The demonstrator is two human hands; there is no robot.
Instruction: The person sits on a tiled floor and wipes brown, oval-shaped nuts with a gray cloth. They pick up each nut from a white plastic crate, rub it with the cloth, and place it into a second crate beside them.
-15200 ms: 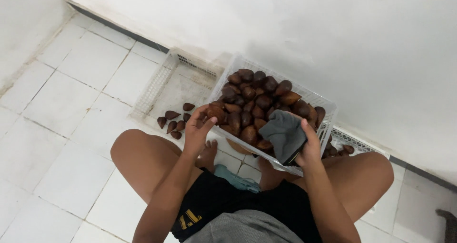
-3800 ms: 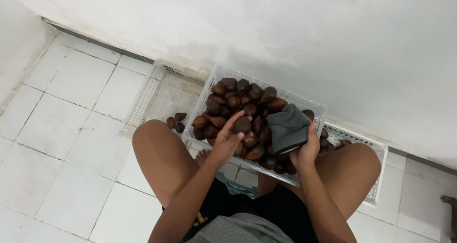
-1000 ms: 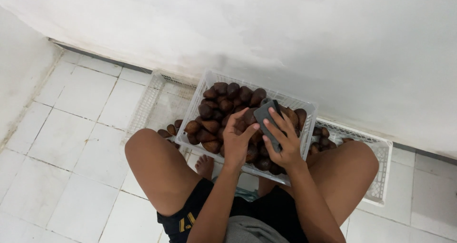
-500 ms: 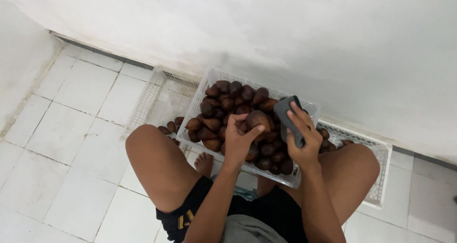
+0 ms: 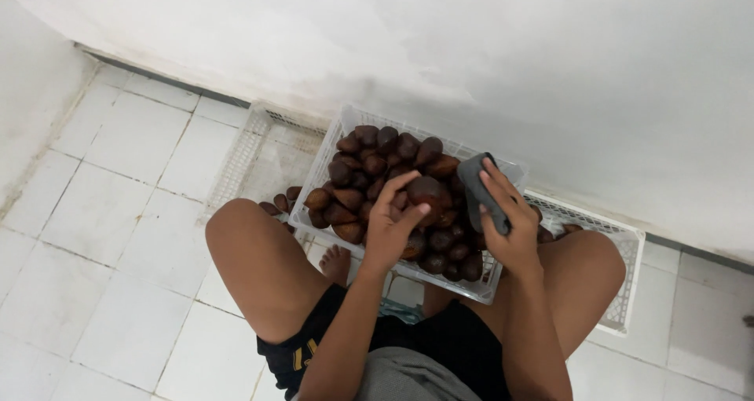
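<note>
My left hand (image 5: 390, 230) has its fingers curled around one brown, scaly fruit (image 5: 425, 190), lifting it just above the heap near the middle of the frame — thumb on one side, fingertips on the other, closed on it. My right hand (image 5: 506, 224) sits just to the right, clamped on a folded dark grey cloth (image 5: 474, 183) that sticks up past my fingers toward the upper right. Both hands hover over a clear plastic crate (image 5: 334, 146) filled with more of the same brown fruits (image 5: 369, 159); the crate rests across my bare knees. Under it lies a wider, flat white mesh tray (image 5: 243, 150), stretching from centre left to the right side, with a few loose fruits (image 5: 280, 203) on it beside my left knee. White floor tiles (image 5: 102, 212) fill the lower left — a white wall (image 5: 471, 47) runs across the top.
</note>
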